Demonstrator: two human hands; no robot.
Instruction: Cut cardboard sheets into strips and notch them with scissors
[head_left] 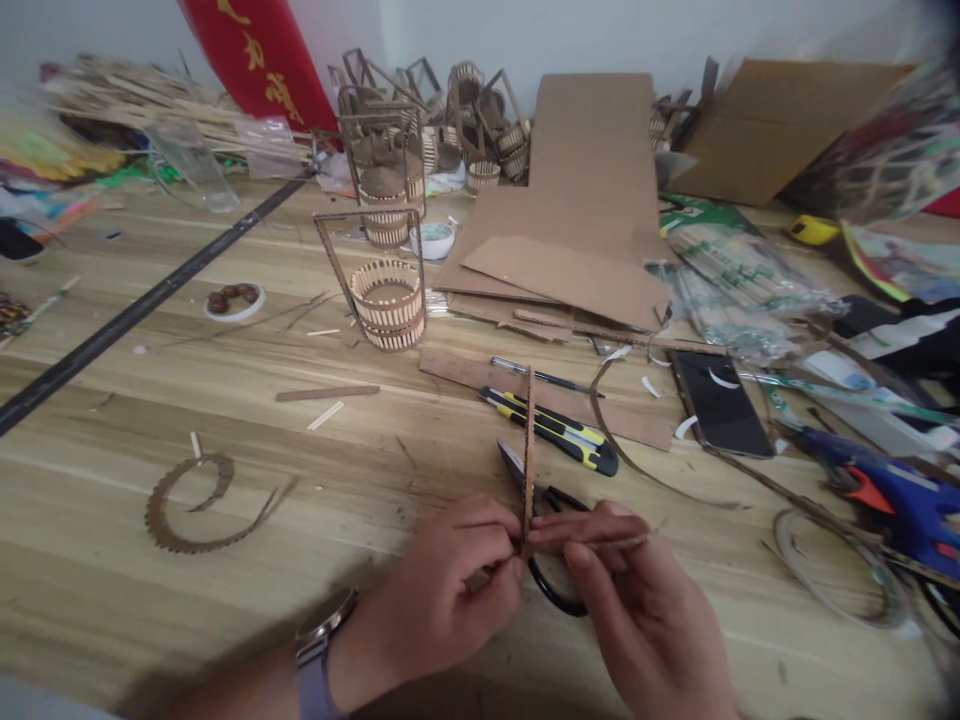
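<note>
Near the table's front edge, my left hand [457, 580] pinches the lower end of a narrow corrugated cardboard strip [529, 430] that stands up on edge. My right hand [652, 620] meets it from the right, its thumb and fingers closed on a thin brown strip end [637, 541]. Whether this end belongs to the same strip, I cannot tell. Under both hands lie black-handled scissors [559, 594], partly covered. Just beyond are two yellow-and-black utility knives [570, 437] and a pen [517, 366] on a flat cardboard piece [457, 372].
A small basket [388, 310] with a tall handle stands mid-table, with several more behind. Cardboard sheets [585, 200] are stacked at the back. A curled notched strip [161, 520] lies left. On the right are a phone [724, 405] and a blue glue gun [892, 490].
</note>
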